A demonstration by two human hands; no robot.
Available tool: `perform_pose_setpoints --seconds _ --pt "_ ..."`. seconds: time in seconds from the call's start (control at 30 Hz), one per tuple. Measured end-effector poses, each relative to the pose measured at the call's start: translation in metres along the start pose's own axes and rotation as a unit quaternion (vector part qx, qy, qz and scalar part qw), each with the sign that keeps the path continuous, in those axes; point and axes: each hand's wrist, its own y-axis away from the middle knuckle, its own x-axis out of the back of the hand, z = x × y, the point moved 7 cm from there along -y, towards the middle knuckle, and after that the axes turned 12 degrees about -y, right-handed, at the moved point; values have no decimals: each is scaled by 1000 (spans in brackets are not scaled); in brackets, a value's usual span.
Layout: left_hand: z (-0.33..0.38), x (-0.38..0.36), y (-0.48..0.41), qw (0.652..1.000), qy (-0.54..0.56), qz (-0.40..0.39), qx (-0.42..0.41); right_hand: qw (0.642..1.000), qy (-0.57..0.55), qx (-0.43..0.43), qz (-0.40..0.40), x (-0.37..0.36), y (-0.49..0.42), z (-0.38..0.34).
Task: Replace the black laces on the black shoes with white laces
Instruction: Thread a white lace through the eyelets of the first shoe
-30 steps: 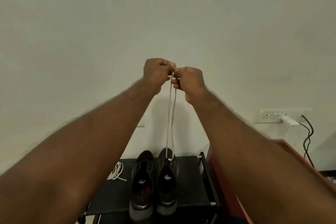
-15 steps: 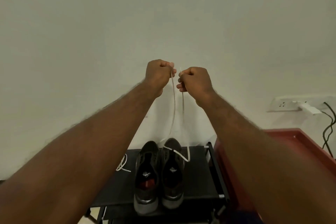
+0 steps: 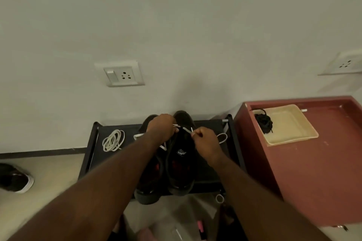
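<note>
Left hand (image 3: 160,128) and right hand (image 3: 205,142) each pinch an end of the white lace (image 3: 187,130) over one black shoe (image 3: 181,162); black laces (image 3: 264,121) already lie in the tray (image 3: 293,133); a coiled white lace (image 3: 113,140) lies unused, so most threading likely remains.

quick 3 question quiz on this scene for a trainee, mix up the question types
1. True or false: the black laces lie in the tray.
2. Where is the coiled lace? A) on the rack, left of the shoes; B) in the tray; C) on the floor.
3. Fill in: the left hand and the right hand each pinch an end of a ____ lace over the shoes.

Key: 1 true; 2 A; 3 white.
</note>
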Motion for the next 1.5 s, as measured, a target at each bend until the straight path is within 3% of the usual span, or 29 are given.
perform_pose_setpoints --seconds 0.13,0.33,0.63,0.77,0.93,1.13,1.23,1.5 --pt "0 -10 -11 998 49 27 -9 998 -59 -14 33 -1 -6 7" --pt "5 -13 -18 999 -2 30 -35 999 -31 4 29 -4 -10 1" --pt "-7 0 -8 991 109 80 7 1000 -6 -5 3 -3 -15 -9" --pt "-8 73 10 963 179 195 60 997 -33 56 51 19 -19 -68" --pt "13 219 43 913 279 296 -30 964 -143 206 94 67 10 -215" --pt "37 335 91 808 479 327 -101 904 -288 294 117 117 76 -341" --pt "45 351 111 771 536 332 -95 900 -288 303 125 127 97 -365" --pt "41 350 142 738 603 294 -74 912 -245 302 131 129 124 -371"
